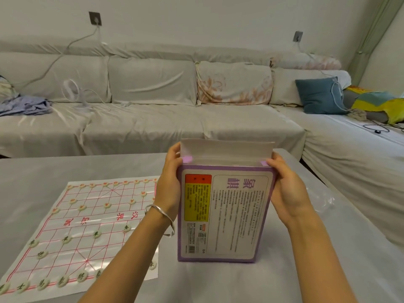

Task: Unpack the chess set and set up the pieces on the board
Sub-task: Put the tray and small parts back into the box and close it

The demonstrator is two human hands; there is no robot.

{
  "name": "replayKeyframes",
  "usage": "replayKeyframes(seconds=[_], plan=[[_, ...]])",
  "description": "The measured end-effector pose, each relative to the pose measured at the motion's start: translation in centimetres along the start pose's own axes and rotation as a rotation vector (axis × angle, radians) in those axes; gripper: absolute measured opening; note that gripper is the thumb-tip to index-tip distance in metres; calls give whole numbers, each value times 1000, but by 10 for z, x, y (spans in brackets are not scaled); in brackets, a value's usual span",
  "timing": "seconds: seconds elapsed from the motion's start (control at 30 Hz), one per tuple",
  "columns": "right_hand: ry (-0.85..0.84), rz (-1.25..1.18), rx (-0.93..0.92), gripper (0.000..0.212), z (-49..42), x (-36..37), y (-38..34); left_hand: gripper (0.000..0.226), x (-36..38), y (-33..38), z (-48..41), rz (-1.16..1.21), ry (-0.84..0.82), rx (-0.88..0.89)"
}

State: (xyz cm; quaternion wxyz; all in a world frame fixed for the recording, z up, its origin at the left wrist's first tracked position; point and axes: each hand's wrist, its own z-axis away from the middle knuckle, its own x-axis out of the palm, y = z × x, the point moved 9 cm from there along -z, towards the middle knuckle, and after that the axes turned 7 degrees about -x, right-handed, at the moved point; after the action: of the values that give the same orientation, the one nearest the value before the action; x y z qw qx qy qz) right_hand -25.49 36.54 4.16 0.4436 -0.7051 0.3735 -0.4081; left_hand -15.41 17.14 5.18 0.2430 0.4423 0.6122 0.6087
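Box [227, 213] upright, gripped by both hands

We have the chess set's box standing on end on the table [284, 281], a little right of the middle and toward the near edge. Its printed back faces us and its top flap [227, 147] is lifted open. We grasp it near the top. Our left hand [169, 184] curls round the left side edge, and our right hand [286, 186] clasps the right side edge, its fingers wrapped behind the box. A silver bracelet [161, 212] sits on our left wrist. The paper board [87, 224] lies flat toward the table's left edge, near the box. Round pieces [82, 207] stand on its lines, red-marked along its far edge and dark-marked along its near edge. A covered sofa [153, 123] runs beyond the table's far edge.
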Motion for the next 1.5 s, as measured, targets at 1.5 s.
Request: replayKeyframes(seconds=[1.5], plan=[[113, 286, -252, 26, 16, -1, -5, 28, -9, -17, 3, -92, 23, 92]])
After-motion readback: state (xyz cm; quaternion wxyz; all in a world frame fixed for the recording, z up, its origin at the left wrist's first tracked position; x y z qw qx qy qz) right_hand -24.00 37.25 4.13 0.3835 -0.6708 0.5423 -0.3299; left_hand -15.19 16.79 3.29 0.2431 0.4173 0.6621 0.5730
